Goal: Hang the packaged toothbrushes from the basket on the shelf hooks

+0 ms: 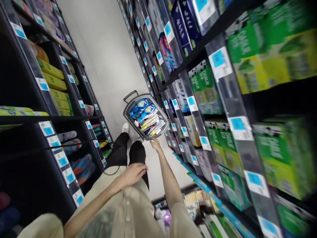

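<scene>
My right hand (pixel 155 144) is closed on the near end of a grey shopping basket (pixel 127 114), where its handle lies at the rim. The basket hangs low over the floor, seen from above. Inside it lie blue shiny packs (pixel 143 108) and, nearer to me, several slim carded packs (pixel 155 125) with small print I cannot read. My left hand (pixel 135 172) rests in front of my body, above the thigh, fingers loosely stretched and holding nothing. A second handle (pixel 130 95) sticks out at the basket's far end.
Tall shelves with price labels stand close on both sides. On the right are green and yellow toothpaste boxes (pixel 274 152); on the left, yellow packs (pixel 53 77). The pale floor (pixel 99 49) runs between them. Behind me are more goods, with a purple item (pixel 167 218).
</scene>
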A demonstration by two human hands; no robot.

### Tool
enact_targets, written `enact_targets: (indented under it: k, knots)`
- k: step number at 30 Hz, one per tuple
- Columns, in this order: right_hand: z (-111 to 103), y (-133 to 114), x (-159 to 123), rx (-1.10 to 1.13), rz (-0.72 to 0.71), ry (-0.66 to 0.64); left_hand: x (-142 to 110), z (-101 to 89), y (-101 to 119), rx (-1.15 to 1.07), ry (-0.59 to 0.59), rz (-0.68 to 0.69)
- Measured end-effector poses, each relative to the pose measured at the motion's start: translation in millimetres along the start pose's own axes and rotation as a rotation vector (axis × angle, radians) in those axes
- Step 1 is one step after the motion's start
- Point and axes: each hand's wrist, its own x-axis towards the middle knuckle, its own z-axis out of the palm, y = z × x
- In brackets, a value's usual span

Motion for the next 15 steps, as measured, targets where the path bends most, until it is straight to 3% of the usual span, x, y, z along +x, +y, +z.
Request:
enact_targets:
  k: [4,7,10,15]
  knots:
    - [48.0,40.3,38.9,-0.027,0.177,-0.014,-0.8,11.5,-61.4,-0.53,0.167,-0.306]
    - [80.7,66.1,65.2,-0.015,0.273,-0.009,-8.9,21.6,-105.3,-0.814,0.28,-0.463]
    - [110.3,87.5,90.6,0.002,0.341,-0.019,-15.9,28.4,-136.2,-0.935,0.317,-0.582]
    - [141.5,115.0,139.7,0.013,0.433,-0.016,-20.2,30.0,-160.1,-0.953,0.205,-0.705]
